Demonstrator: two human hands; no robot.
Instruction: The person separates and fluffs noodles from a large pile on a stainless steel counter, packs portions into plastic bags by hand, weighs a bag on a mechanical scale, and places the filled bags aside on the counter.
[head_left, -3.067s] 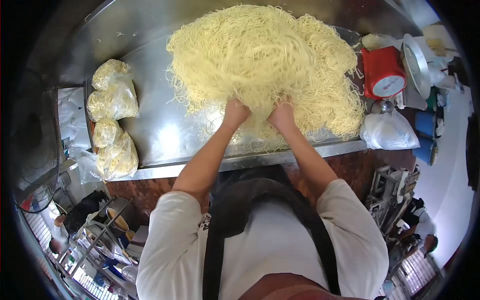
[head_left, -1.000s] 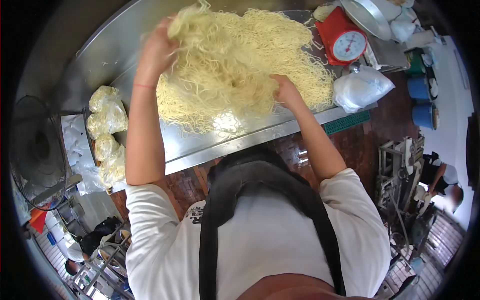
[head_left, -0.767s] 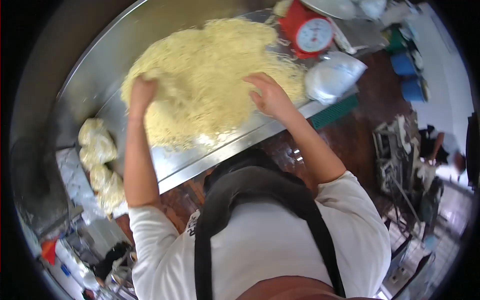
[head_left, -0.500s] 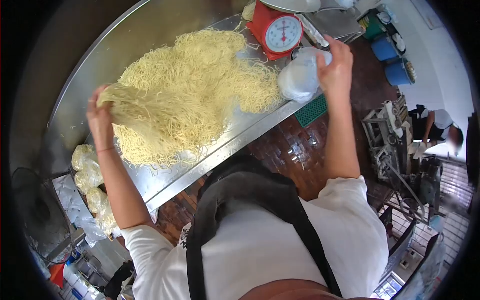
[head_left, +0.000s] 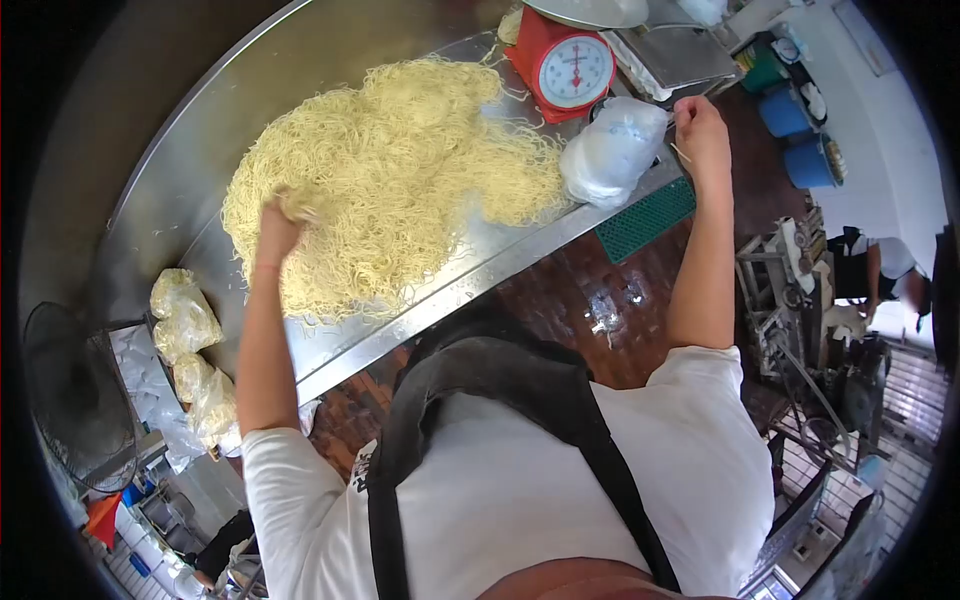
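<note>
A broad heap of thin yellow noodles (head_left: 370, 170) covers much of the metal table. My left hand (head_left: 283, 225) is at the heap's left side, its fingers closed around a small bunch of noodles, partly blurred. On the right, my right hand (head_left: 702, 128) pinches the edge of a clear-white plastic bag at the side of a bundle of plastic bags (head_left: 612, 155). The bundle rests at the table's corner, beside the noodles. Just behind it stands a red dial scale (head_left: 560, 70) with a round white face.
Tied bags of noodles (head_left: 187, 315) lie at the table's left end. A green mat (head_left: 648, 218) is on the right, beyond the metal table's edge (head_left: 450, 305). Blue buckets (head_left: 808, 162) stand farther right. Another person (head_left: 880, 265) is beside machinery at the far right.
My left hand has moved right and down onto the heap, and the larger spread of noodles it held has dropped. My right hand has shifted right, away from the bundle's top.
</note>
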